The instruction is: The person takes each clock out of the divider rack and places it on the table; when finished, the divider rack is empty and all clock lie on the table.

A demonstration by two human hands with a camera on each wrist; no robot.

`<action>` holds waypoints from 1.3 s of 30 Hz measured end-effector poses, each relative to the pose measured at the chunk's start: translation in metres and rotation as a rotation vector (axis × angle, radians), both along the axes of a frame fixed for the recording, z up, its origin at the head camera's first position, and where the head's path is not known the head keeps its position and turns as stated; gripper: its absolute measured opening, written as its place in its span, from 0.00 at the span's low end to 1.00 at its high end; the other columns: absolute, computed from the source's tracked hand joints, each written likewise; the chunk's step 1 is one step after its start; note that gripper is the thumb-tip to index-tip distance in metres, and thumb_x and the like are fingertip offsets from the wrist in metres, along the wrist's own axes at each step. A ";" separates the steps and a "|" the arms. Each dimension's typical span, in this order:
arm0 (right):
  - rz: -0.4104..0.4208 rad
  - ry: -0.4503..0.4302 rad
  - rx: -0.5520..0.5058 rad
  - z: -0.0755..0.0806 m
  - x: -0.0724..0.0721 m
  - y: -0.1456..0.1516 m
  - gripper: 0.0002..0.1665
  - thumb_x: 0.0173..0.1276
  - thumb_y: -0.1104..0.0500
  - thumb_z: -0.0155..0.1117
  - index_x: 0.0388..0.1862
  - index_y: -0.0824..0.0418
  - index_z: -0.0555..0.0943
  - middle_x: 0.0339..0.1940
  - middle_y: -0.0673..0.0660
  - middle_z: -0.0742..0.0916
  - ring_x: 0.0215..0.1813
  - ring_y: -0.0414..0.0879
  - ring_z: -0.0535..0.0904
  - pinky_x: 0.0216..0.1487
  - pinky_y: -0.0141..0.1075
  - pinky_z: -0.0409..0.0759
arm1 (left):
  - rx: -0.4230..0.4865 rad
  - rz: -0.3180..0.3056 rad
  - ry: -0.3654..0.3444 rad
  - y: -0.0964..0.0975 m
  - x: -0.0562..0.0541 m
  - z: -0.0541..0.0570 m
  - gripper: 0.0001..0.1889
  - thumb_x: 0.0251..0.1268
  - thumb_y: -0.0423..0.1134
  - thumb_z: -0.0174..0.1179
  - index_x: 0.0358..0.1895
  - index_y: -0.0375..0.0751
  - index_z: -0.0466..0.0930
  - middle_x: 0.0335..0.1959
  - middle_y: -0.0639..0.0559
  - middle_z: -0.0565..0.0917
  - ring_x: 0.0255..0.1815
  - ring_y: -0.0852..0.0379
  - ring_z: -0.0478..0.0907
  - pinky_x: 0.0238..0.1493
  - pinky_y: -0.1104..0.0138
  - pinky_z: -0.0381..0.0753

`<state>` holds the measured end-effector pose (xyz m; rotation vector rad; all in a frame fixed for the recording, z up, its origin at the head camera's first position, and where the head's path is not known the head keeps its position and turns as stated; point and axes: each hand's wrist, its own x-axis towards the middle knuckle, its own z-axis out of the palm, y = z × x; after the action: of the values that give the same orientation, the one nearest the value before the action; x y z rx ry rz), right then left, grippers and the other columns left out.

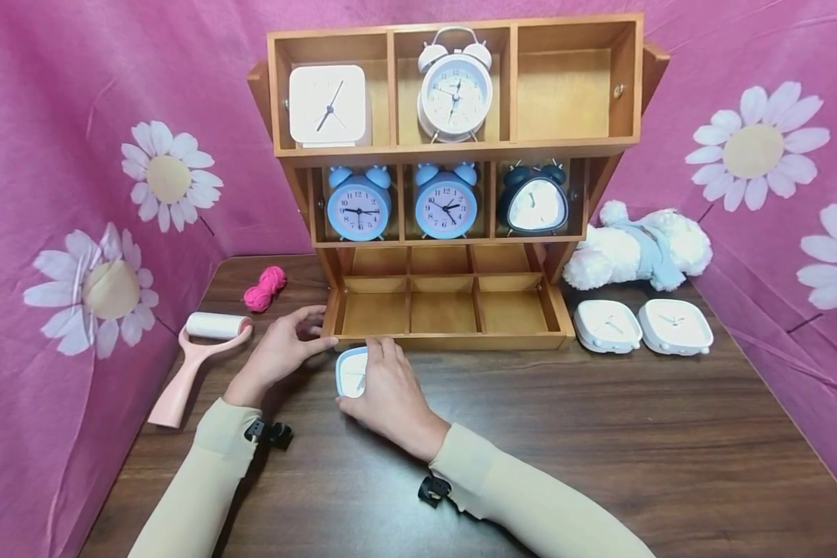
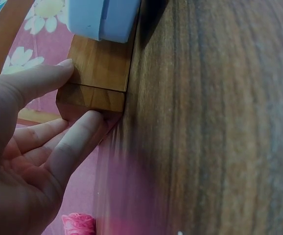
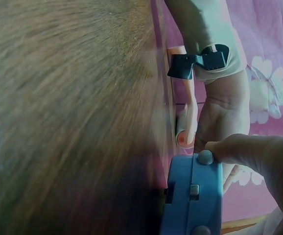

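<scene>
A wooden display shelf (image 1: 453,342) with three tiers of compartments stands at the table's back. My left hand (image 1: 279,353) holds the front left corner of its lowest tier, thumb on the front board and fingers along the side; the left wrist view shows the board's end (image 2: 100,68) between them. My right hand (image 1: 394,395) grips a small alarm clock (image 1: 349,373) with a white face and blue rim, just in front of that tier. In the right wrist view the clock's blue side (image 3: 207,191) shows grey knobs, with my thumb at one. My palm hides part of its face.
Alarm clocks, including a white square clock (image 1: 328,105) and a twin-bell clock (image 1: 455,97), fill most upper compartments. Two white clocks (image 1: 607,325) lie at right, by a white plush toy (image 1: 642,248). At left are pink yarn (image 1: 264,289) and a lint roller (image 1: 191,360).
</scene>
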<state>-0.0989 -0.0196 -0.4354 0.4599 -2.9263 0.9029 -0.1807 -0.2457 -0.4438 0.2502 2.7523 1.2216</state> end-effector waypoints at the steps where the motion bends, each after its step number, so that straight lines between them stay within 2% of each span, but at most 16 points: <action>1: 0.000 0.002 0.003 0.000 0.000 0.000 0.62 0.56 0.41 0.90 0.80 0.70 0.73 0.70 0.64 0.82 0.71 0.59 0.81 0.74 0.50 0.82 | 0.001 0.000 0.001 0.000 0.000 0.000 0.36 0.76 0.43 0.76 0.81 0.37 0.75 0.67 0.34 0.89 0.64 0.39 0.91 0.60 0.55 0.85; 10: -0.007 0.022 0.010 0.000 0.000 -0.001 0.64 0.56 0.37 0.91 0.79 0.71 0.73 0.71 0.65 0.82 0.72 0.59 0.81 0.74 0.51 0.83 | -0.003 0.001 -0.007 0.001 0.000 0.001 0.36 0.76 0.43 0.76 0.81 0.37 0.74 0.69 0.35 0.88 0.65 0.39 0.90 0.61 0.55 0.84; 17: -0.017 -0.012 -0.051 0.001 0.000 0.001 0.63 0.57 0.39 0.91 0.80 0.71 0.73 0.73 0.66 0.81 0.74 0.59 0.81 0.75 0.51 0.83 | -0.006 -0.004 -0.009 0.001 0.000 0.002 0.36 0.76 0.44 0.75 0.82 0.37 0.74 0.69 0.34 0.88 0.65 0.39 0.90 0.60 0.55 0.85; 28: -0.008 -0.011 -0.115 0.005 0.002 0.003 0.61 0.59 0.40 0.90 0.80 0.70 0.73 0.73 0.66 0.81 0.74 0.60 0.80 0.75 0.53 0.83 | -0.020 -0.002 0.000 0.001 0.000 0.002 0.37 0.76 0.44 0.76 0.81 0.37 0.74 0.68 0.34 0.89 0.64 0.39 0.90 0.63 0.52 0.85; 34: -0.001 -0.058 -0.196 0.013 0.004 0.010 0.62 0.60 0.41 0.89 0.83 0.70 0.70 0.75 0.65 0.80 0.76 0.60 0.79 0.77 0.56 0.81 | -0.021 -0.004 -0.007 0.001 0.000 0.003 0.37 0.76 0.45 0.75 0.82 0.38 0.74 0.69 0.34 0.88 0.65 0.38 0.90 0.64 0.50 0.85; 39: -0.004 -0.106 -0.240 0.026 0.006 0.019 0.61 0.62 0.42 0.88 0.85 0.66 0.70 0.79 0.63 0.79 0.80 0.60 0.77 0.78 0.59 0.79 | -0.023 -0.004 -0.002 0.000 0.001 0.003 0.36 0.76 0.45 0.75 0.82 0.38 0.74 0.69 0.34 0.88 0.65 0.39 0.90 0.65 0.48 0.84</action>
<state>-0.0929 -0.0004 -0.4098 0.4016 -2.8550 1.2946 -0.1792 -0.2453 -0.4411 0.2518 2.7614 1.1882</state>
